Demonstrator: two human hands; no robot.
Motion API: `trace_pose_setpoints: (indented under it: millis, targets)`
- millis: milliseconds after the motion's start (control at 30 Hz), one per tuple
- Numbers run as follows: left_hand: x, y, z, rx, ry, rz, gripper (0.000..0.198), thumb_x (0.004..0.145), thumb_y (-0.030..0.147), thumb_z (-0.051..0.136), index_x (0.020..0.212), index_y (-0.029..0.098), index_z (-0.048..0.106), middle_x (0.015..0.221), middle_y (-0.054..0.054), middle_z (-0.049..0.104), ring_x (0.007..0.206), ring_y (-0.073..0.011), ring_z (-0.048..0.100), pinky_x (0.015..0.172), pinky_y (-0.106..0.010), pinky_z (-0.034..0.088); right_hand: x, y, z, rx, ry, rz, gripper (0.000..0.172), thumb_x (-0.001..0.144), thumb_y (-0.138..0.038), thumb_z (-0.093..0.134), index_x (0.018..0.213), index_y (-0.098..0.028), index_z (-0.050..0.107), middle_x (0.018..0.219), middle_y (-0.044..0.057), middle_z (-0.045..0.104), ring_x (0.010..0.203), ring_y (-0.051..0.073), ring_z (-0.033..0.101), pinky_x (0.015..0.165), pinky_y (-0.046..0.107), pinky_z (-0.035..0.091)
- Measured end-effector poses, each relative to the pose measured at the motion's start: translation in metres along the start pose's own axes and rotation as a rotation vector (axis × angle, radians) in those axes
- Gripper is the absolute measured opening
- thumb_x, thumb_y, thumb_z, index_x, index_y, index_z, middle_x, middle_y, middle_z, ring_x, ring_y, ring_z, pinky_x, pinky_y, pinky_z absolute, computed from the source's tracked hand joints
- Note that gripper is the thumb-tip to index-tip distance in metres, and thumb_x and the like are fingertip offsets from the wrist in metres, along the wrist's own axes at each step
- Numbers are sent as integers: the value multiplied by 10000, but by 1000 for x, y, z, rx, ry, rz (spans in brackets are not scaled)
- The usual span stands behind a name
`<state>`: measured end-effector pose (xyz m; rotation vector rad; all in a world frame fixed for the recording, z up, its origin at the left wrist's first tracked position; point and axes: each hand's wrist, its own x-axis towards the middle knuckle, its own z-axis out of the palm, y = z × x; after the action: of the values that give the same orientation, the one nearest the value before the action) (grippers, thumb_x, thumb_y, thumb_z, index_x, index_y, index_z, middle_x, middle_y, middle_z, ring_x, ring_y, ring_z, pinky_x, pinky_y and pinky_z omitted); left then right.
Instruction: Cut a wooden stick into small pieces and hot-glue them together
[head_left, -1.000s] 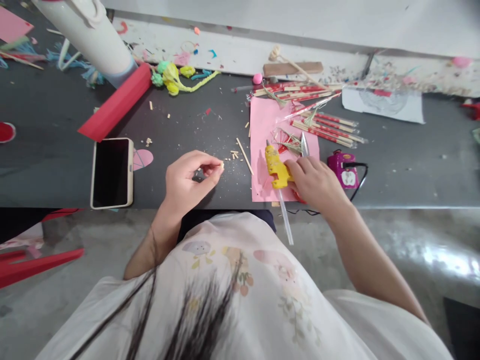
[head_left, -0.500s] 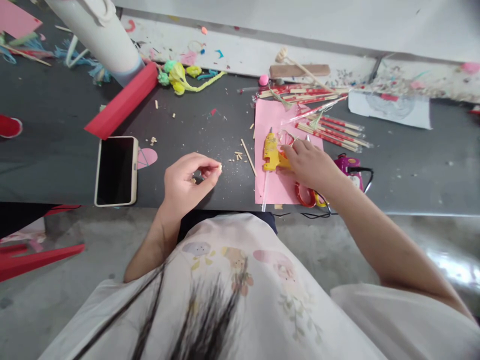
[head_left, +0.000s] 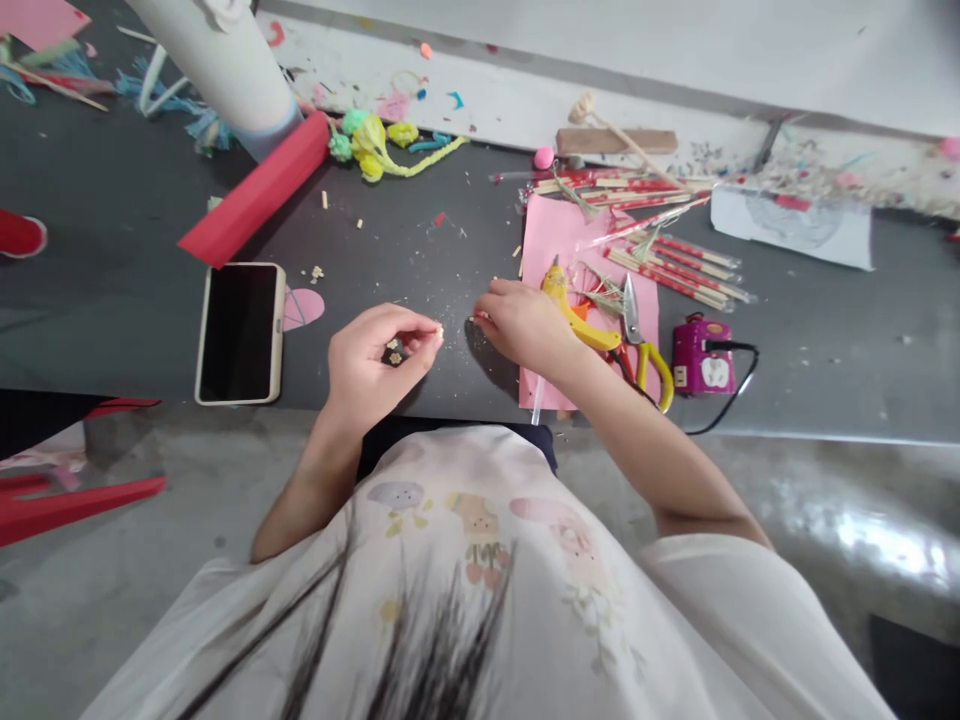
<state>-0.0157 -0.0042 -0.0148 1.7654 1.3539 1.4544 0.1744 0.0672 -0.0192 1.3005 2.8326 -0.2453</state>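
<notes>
My left hand (head_left: 373, 358) hovers over the black table (head_left: 112, 290), its thumb and fingers pinched on a tiny pale wood bit (head_left: 439, 331). My right hand (head_left: 517, 322) lies just right of it with its fingertips curled down over small stick pieces on the table; what they grip is hidden. Behind that hand a yellow glue gun (head_left: 574, 310) lies on a pink paper sheet (head_left: 555, 235), untouched. Scissors (head_left: 637, 335) with red and yellow handles lie beside the gun.
A phone (head_left: 240, 332) lies face up at the left. A red cardboard roll (head_left: 259, 190), a white tube (head_left: 217, 60), wrapped chopsticks (head_left: 675, 262) and a magenta power unit (head_left: 697, 357) with a black cord stand around. Scraps litter the back.
My right hand let go of the glue gun and swung left to the stick pieces by my left hand. The gun now lies tilted on the pink sheet. My left hand stayed put.
</notes>
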Motion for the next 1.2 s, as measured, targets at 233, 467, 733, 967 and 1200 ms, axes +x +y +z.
trace_pose_setpoints:
  millis: [233,467,733,967,1200]
  targets:
    - [-3,-3,-4,0,-11,-29,87,759,139,684,820,202,687,748,8,674,676,-98,625,614,-235,518,6,-3,10,-41,11,-22,235,902,-152,431,841,-127,656,867,120,643,815,227,604,704,323,393]
    - [-3,-2,-6,-15,-18,-49,71,769,148,678,819,197,687,752,1,674,674,-95,616,617,-236,513,14,-1,10,7,-14,36,209,866,-138,446,851,-107,653,859,131,636,781,221,579,703,325,393]
    - [2,2,-4,-5,-12,-27,68,763,152,680,812,200,684,738,9,669,660,-91,603,621,-237,517,0,6,-5,973,233,90,133,817,-306,627,806,-174,624,630,-52,402,587,96,385,568,249,327]
    - [11,15,3,3,-15,-8,34,802,206,657,831,207,674,754,8,658,673,-93,591,624,-244,523,-8,-23,-17,1708,284,217,323,829,-551,544,747,-250,462,642,-53,264,548,119,256,498,261,308]
    - [18,20,7,2,36,11,22,817,233,657,833,219,665,754,18,656,679,-95,601,620,-249,523,-8,-41,-23,1828,401,296,255,886,-485,444,766,-260,453,646,-48,182,540,145,203,492,277,333]
